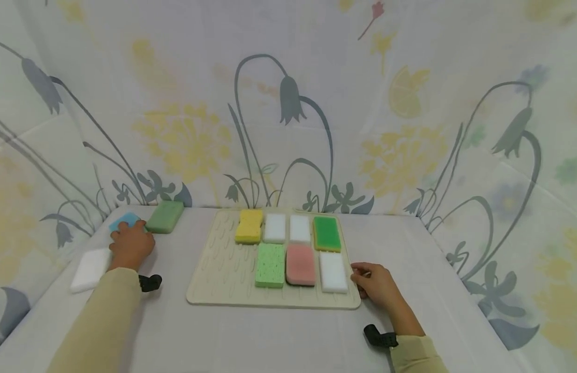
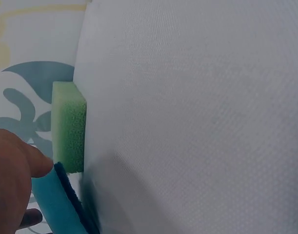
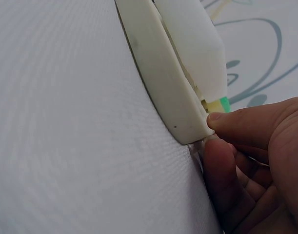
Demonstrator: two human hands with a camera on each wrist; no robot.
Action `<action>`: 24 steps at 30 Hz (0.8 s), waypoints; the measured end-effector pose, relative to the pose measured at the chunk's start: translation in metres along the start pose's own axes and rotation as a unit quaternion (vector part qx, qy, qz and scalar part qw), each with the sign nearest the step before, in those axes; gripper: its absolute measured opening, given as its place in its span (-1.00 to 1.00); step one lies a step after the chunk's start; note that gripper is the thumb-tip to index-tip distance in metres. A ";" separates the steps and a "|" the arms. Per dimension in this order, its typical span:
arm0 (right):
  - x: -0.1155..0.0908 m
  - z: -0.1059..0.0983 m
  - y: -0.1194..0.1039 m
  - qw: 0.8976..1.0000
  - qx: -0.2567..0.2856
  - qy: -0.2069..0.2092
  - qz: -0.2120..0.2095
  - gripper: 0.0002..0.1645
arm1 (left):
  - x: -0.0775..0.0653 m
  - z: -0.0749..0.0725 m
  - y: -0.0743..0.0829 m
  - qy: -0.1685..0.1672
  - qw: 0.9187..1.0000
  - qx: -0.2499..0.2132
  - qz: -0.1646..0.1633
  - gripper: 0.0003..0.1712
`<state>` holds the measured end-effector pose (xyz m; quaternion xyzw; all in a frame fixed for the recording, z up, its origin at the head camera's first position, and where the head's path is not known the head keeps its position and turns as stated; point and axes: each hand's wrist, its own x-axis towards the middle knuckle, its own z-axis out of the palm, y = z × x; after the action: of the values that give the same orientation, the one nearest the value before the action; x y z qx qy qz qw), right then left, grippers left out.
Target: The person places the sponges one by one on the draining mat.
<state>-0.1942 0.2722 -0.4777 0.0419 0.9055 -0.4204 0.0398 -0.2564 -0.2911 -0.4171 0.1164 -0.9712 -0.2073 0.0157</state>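
Note:
At the far left of the table, my left hand (image 1: pixel 131 245) grips a light blue sponge (image 1: pixel 126 220) with a dark scouring layer. The left wrist view shows the thumb against one end of this blue sponge (image 2: pixel 56 200), which leans at an angle. A green sponge (image 1: pixel 165 216) lies just right of that hand, and a white sponge (image 1: pixel 90 270) lies nearer me. My right hand (image 1: pixel 376 282) pinches the right edge of a cream tray (image 1: pixel 223 280) near its front corner, thumb on top, a finger below; the right wrist view shows this tray rim (image 3: pixel 163 83) close up.
On the tray sit a yellow sponge (image 1: pixel 248 226), white sponges (image 1: pixel 275 228), a green-and-yellow one (image 1: pixel 327 233), a light green one (image 1: pixel 270 266) and a pink one (image 1: pixel 300 264). A flowered cloth (image 1: pixel 288 145) hangs behind the white-covered table (image 1: pixel 251 342).

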 end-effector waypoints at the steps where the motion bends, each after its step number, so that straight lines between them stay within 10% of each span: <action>1: 0.000 0.000 0.000 1.000 0.000 -0.002 0.000 -0.55 | -0.001 0.000 -0.001 0.000 1.000 -0.003 0.000 -0.42; 24: 0.001 0.000 0.002 1.000 -0.003 -0.001 -0.012 -0.54 | -0.008 -0.001 -0.006 0.033 0.999 -0.017 0.004 -0.45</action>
<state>-0.1951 0.2735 -0.4797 0.0307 0.9074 -0.4177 0.0360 -0.2467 -0.2950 -0.4188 0.1193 -0.9669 -0.2200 0.0502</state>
